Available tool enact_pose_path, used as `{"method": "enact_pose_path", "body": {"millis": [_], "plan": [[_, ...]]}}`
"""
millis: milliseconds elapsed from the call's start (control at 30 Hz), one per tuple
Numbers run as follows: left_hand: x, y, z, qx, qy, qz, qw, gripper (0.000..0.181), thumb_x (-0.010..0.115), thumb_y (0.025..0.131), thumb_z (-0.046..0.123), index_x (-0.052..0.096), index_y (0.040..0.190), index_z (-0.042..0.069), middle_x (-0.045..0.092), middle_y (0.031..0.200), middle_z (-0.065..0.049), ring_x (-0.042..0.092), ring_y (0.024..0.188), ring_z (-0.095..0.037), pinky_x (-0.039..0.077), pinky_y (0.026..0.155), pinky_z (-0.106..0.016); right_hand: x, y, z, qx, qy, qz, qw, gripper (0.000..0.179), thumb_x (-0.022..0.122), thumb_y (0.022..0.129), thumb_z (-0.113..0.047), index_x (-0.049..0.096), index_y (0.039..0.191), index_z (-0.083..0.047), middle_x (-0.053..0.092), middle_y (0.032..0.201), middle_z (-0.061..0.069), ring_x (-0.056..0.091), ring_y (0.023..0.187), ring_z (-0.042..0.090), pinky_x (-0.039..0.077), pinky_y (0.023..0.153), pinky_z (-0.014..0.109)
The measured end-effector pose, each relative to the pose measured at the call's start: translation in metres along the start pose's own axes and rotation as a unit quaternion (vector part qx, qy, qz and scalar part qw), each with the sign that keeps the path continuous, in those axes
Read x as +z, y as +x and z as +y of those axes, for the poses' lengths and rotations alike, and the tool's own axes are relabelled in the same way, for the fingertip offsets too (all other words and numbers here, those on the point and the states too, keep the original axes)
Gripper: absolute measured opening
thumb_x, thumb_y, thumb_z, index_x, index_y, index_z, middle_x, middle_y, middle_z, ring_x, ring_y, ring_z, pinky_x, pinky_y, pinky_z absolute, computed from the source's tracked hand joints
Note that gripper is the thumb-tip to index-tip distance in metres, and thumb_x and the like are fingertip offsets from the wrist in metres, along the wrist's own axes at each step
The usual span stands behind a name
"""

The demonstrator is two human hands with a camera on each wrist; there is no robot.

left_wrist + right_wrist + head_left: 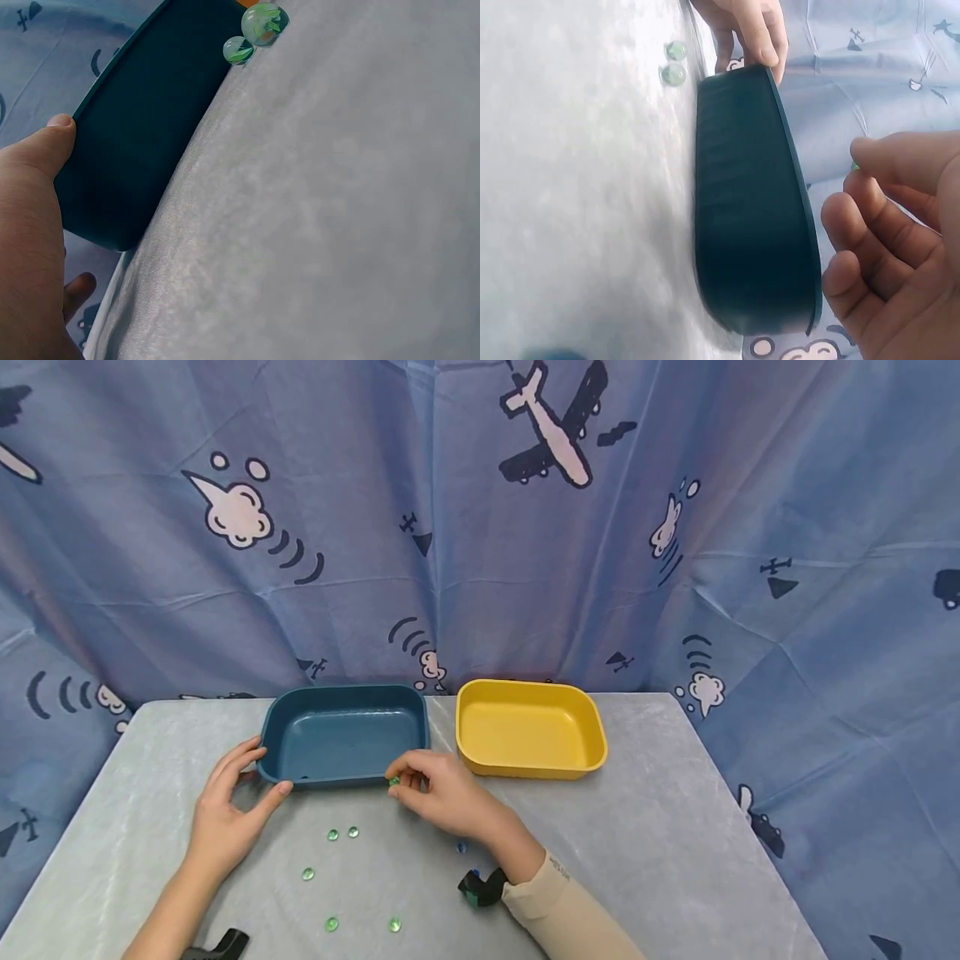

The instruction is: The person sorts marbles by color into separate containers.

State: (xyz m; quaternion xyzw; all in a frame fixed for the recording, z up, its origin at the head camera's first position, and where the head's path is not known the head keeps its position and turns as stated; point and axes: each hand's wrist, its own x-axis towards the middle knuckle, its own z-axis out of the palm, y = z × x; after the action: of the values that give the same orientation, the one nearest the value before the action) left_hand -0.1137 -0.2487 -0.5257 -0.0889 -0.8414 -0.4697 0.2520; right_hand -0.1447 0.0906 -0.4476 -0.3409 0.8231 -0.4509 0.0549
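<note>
Green glass marble (394, 781), small, mostly covered: pinched in right hand (448, 795), by teal tray's (352, 742) near rim. Left hand (227, 814): spread wide, touching tray's left end. Five loose green marbles (308, 874): before tray.

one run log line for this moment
left hand: grips blue tub | right hand: pinches green marble near blue tub's front | yellow tub: beside blue tub | other green marbles: on table

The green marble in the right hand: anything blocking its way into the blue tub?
Nothing visible. The right hand pinches the green marble, apparently above the near rim of the blue tub; the left hand touches its left end.
</note>
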Motion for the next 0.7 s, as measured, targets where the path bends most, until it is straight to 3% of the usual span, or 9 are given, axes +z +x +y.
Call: {"method": "enact_pose_path", "body": {"millis": [300, 700], "plan": [[-0.001, -0.001, -0.005, 0.002, 0.01, -0.003, 0.9999, 0.066, 0.092, 0.084, -0.004, 0.065, 0.144, -0.004, 0.055, 0.16, -0.016, 0.045, 0.142, 0.006, 0.043, 0.103, -0.008, -0.013, 0.003, 0.016, 0.014, -0.003, 0.045, 0.9989, 0.013, 0.078, 0.103, -0.01, 0.078, 0.116, -0.008, 0.067, 0.09, -0.009, 0.06, 0.081, 0.01, 0.054, 0.068, 0.027], [0.0, -0.001, -0.004, -0.001, 0.013, -0.005, 0.9999, 0.065, 0.092, 0.085, -0.002, 0.065, 0.145, -0.002, 0.055, 0.161, -0.014, 0.045, 0.142, 0.006, 0.043, 0.103, -0.009, -0.016, 0.005, 0.025, 0.043, 0.006, 0.04, 0.9983, 0.014, 0.076, 0.104, -0.01, 0.078, 0.118, -0.006, 0.067, 0.091, -0.007, 0.061, 0.081, 0.012, 0.056, 0.07, 0.029]]}}
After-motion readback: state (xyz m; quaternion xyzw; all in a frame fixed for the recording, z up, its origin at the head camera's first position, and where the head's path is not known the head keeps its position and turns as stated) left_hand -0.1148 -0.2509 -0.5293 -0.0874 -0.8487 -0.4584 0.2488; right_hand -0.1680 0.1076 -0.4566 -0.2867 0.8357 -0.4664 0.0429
